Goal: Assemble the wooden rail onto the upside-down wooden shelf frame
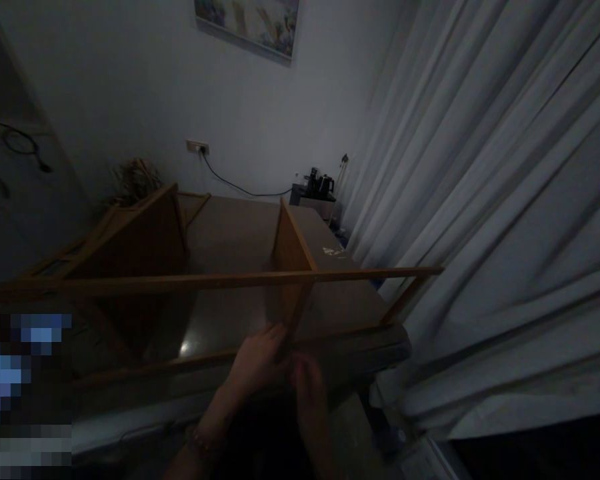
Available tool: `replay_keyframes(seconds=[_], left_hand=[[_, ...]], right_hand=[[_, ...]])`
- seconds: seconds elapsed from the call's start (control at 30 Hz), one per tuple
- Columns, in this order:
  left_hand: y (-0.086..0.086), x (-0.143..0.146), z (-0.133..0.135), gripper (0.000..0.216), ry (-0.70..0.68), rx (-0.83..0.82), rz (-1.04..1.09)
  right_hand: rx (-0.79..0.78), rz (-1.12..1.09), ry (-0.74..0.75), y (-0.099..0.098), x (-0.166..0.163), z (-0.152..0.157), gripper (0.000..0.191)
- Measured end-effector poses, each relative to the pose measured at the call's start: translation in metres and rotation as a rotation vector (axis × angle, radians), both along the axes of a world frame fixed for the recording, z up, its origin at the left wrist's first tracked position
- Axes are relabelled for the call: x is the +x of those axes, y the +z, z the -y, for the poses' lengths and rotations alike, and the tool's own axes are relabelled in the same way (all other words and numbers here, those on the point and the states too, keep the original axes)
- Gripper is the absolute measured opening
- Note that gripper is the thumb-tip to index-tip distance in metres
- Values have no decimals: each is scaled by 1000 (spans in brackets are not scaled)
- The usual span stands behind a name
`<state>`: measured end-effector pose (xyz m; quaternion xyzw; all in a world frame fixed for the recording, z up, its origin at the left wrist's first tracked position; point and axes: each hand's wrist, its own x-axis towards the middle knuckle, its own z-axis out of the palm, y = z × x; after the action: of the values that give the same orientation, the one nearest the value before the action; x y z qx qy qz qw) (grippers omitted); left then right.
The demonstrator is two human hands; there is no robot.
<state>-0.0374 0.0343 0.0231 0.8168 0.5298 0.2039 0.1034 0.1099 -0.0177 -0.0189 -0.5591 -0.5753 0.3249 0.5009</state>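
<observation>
Both hands were low in the view, close together at the foot of an upright board. The left hand (pixel 257 360) had its fingertips laid against the bottom edge of the divider panel (pixel 291 250); in the dim light I could not tell whether it pinched the wood or only pressed on it. The right hand (pixel 307 390) was just beside it, blurred, fingers pointing up toward the same corner (its grip could not be made out either).

That divider panel belonged to a wooden frame lying on the bench (pixel 230 223). Its top corner met a long rail (pixel 190 283) that ran across the view from left to right. A second panel (pixel 145 243) leaned at the frame's left end.

Farther back, a cable (pixel 230 187) ran from a wall socket (pixel 197 147) toward a dark kettle (pixel 325 183) past the bench's far corner. A pale curtain (pixel 480 200) filled the right side, and a picture (pixel 250 23) hung on the wall above.
</observation>
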Motion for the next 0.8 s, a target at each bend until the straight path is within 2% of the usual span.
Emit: replay_keyframes(seconds=[0.2, 0.33, 0.4, 0.53, 0.67, 0.8], left_hand=[[-1, 0, -1, 33, 7, 1, -8], [0, 1, 0, 32, 20, -6, -19], [0, 1, 0, 31, 19, -15, -28], [0, 1, 0, 33, 14, -10, -25], [0, 1, 0, 32, 28, 3, -41], [-1, 1, 0, 35, 16, 8, -40]], right_hand=[[318, 337, 24, -16, 12, -9, 28], [447, 512, -11, -15, 18, -13, 29], [458, 584, -36, -10, 19, -13, 30], [379, 675, -95, -2, 20, -9, 31], [422, 756, -116, -1, 18, -5, 31], [341, 721, -124, 0, 12, -3, 31]])
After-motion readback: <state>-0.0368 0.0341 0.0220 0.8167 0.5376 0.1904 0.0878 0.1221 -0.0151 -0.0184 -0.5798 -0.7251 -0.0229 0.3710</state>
